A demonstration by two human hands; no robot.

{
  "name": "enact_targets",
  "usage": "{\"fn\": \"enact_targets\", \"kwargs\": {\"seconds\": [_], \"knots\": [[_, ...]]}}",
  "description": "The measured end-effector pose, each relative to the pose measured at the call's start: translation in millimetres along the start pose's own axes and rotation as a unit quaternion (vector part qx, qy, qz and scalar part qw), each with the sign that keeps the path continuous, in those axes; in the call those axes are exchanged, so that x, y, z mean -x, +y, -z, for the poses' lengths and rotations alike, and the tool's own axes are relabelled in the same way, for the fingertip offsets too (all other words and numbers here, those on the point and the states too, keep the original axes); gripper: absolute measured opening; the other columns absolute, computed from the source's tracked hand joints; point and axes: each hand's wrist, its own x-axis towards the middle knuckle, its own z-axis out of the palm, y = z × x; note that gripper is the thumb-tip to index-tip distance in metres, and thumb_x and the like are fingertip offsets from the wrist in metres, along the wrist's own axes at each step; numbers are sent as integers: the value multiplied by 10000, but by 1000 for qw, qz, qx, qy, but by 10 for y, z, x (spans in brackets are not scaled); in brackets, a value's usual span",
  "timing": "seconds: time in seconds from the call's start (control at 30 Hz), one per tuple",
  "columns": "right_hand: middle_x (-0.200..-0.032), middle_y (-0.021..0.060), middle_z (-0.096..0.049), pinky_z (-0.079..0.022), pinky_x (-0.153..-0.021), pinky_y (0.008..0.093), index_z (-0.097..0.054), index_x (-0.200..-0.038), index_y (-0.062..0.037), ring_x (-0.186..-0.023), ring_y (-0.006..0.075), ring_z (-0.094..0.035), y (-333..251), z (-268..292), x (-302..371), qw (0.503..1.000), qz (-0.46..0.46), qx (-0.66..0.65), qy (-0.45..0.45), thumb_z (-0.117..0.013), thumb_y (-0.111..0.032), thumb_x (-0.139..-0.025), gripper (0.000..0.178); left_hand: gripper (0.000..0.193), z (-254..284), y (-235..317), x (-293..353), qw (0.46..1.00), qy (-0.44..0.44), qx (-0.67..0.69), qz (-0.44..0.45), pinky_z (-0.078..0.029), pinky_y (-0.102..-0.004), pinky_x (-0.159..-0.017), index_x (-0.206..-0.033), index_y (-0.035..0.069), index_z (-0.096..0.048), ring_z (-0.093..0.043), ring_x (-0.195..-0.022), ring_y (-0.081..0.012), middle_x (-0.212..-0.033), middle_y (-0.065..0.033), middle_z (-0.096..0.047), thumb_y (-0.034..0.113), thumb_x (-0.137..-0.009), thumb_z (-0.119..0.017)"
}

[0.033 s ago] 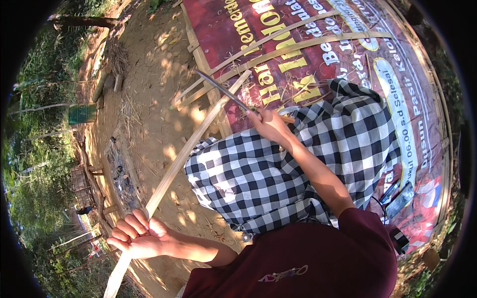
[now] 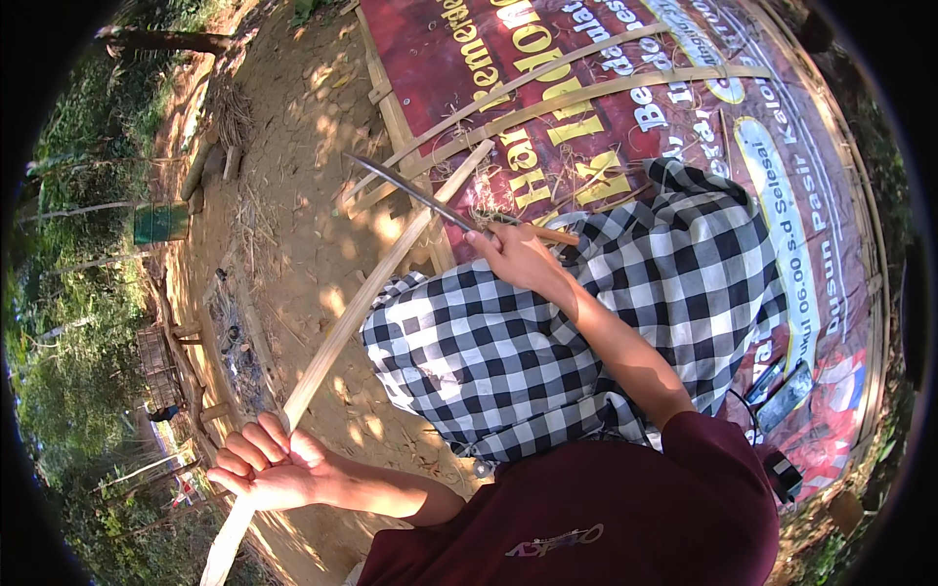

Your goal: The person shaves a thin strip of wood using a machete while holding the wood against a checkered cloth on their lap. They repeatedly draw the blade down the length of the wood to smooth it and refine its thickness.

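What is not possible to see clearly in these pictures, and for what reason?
Head view:
Wooden strip: lower end cut off by the bottom edge.
Same strip: short stretch hidden by the left hand.
Knife: part of its handle hidden by the right hand.
Legs: hidden under the checked cloth.

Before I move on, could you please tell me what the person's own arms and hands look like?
The left hand and right hand are both ungloved, with no jewellery visible on them. Dark maroon short sleeves end above the bare forearms, which show no cables or markings.
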Motion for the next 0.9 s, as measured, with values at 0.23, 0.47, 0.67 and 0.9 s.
{"fn": "enact_targets", "kwargs": {"seconds": [0.23,0.47,0.67,0.9], "knots": [[-562,149,-588,-502,-610,410,-626,-752,-6,-610,356,-640,-246,-103,129,995,80,20,-47,-559,-419,-925,453,500,103,75,49,996,-86,2,15,-183,-260,-421,-611,170,-250,-143,-415,-87,-505,29,-195,391,-1058,-284],[-552,137,-572,-472,-539,413,-621,-729,2,-542,344,-591,-200,172,60,1000,18,0,-4,-609,-396,-898,432,545,240,76,76,983,-183,29,14,-186,-258,-430,-581,175,-236,-142,-388,-89,-476,35,-227,456,-1048,-238],[-548,115,-586,-485,-551,410,-632,-741,-30,-558,324,-622,36,250,-79,997,66,36,-8,-586,-443,-901,445,570,18,16,202,982,-178,-32,-52,-182,-266,-442,-553,168,-227,-144,-385,-89,-448,47,-205,458,-1044,-241],[-601,231,-601,-508,-653,445,-615,-683,20,-668,398,-649,524,376,-207,992,-88,92,2,-494,-553,-914,630,583,0,39,222,980,-194,3,-29,-221,-278,-474,-550,161,-226,-187,-417,-109,-449,29,-228,478,-1039,-247]]}}
